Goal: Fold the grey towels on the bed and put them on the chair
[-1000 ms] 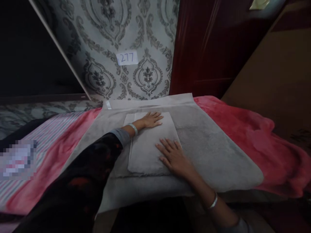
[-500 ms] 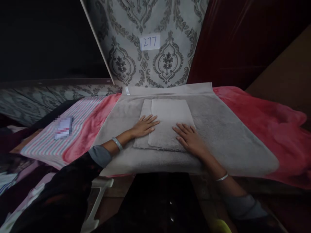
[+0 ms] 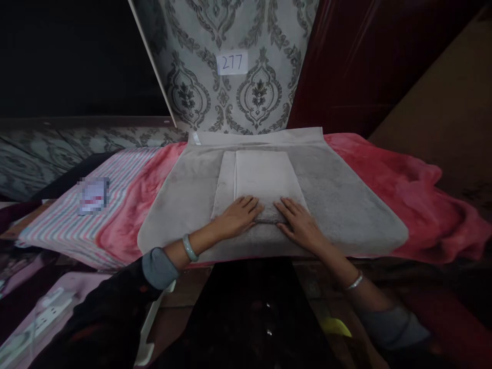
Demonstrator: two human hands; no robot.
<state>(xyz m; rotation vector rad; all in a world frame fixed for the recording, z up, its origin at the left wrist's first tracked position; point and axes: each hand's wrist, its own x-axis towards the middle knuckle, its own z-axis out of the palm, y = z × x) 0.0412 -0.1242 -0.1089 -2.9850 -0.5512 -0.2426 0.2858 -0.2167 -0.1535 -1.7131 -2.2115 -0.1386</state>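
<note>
Head view, looking forward and down: a folded grey towel (image 3: 265, 174) lies at the centre of a larger grey plush mat (image 3: 357, 215), its long axis running from near to far. A narrower layer of the fold shows along its left side, and a doubled edge crosses its near end. The left hand (image 3: 238, 217) and the right hand (image 3: 300, 225) both rest palm down on that near end, flat and with the fingers spread. Neither closes around the cloth, and a narrow gap separates them. The length of the towel extends away from both hands toward the far side. Neither hand is clearly nearer to it, since each touches it, one on the left part and the other on the right. The left forearm enters from the near left, with a pale green bangle (image 3: 189, 247) at the wrist and a grey-blue cuff (image 3: 159, 267) below it. The right forearm enters from the near right, with a silver bangle (image 3: 354, 281). A white non-woven sheet (image 3: 257, 136) shows beyond the far edge of the mat, and a pink fleece blanket (image 3: 415, 205) spreads to either side. On the left, a striped sheet (image 3: 123, 171) carries a pixelated item (image 3: 93, 195) that cannot be identified. Damask wallpaper (image 3: 261, 97) at the far side bears a paper label (image 3: 232, 63) reading 277. A white power strip (image 3: 49, 312) lies at the near left, and a yellow-green object (image 3: 336, 326), too dim to name, lies at the near right.
</note>
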